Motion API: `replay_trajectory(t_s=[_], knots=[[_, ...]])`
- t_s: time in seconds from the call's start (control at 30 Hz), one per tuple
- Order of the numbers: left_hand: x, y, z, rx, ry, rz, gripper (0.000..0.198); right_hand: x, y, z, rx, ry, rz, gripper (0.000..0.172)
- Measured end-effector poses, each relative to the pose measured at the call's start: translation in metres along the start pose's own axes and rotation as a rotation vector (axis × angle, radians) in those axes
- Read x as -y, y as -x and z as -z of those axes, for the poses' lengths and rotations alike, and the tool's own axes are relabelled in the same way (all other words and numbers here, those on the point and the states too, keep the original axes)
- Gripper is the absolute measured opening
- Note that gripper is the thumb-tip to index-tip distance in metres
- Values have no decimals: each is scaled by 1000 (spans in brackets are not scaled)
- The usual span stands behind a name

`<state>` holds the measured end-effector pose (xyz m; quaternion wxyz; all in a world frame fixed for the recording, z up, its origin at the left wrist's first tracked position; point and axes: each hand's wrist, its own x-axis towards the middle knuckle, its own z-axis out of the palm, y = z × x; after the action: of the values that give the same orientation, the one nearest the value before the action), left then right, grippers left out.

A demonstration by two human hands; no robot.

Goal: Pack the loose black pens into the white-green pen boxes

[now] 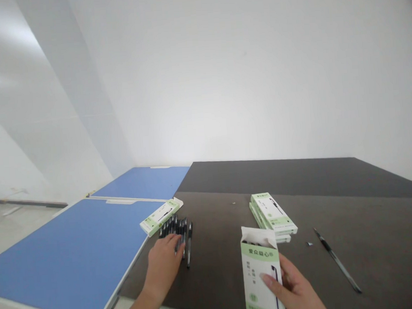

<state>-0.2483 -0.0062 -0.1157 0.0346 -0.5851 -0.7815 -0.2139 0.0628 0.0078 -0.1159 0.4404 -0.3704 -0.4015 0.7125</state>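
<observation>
dark table: right hand holds pen box upright, opening up.

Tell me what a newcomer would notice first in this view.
The right hand holds up an opened green-and-white pen box at the near edge of the dark table. The left hand rests against a bunch of loose black pens. Blue tabletops stretch away on the left.

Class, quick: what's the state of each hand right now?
Left hand: open, fingers touching the black pens, not gripping.
Right hand: closed, holding a white-and-green pen box.
</observation>
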Motion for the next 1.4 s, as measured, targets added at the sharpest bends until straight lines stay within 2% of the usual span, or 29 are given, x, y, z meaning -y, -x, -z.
replay_trajectory(t_s=[0.1,0.2,0.37,0.47,0.53,0.67,0.93,1.03,1.17,1.4], knots=[[-17,15,-19,-7,-90,-63,31,1,0,-2,-15,4,23,51],[-31,26,-36,5,-142,-131,35,4,1,3,27,56,6,49],[-49,37,-52,27,-197,-236,43,2,0,14,38,69,-10,47],[-52,35,-52,15,-231,-237,41,0,-2,16,26,70,-8,50],[-51,30,-49,-12,-261,-187,39,1,-3,17,25,73,-1,52],[-45,17,-43,-50,-326,-60,52,4,-3,15,31,74,-7,54],[-57,20,-47,85,-318,-62,45,-3,-1,12,-43,33,26,48],[-65,18,-44,126,-295,-61,46,-3,-1,15,-5,35,16,47],[-73,1,-39,141,-290,0,51,-2,-2,16,20,33,8,48],[-79,-25,-37,204,-298,108,48,-5,0,8,-92,8,55,55]])
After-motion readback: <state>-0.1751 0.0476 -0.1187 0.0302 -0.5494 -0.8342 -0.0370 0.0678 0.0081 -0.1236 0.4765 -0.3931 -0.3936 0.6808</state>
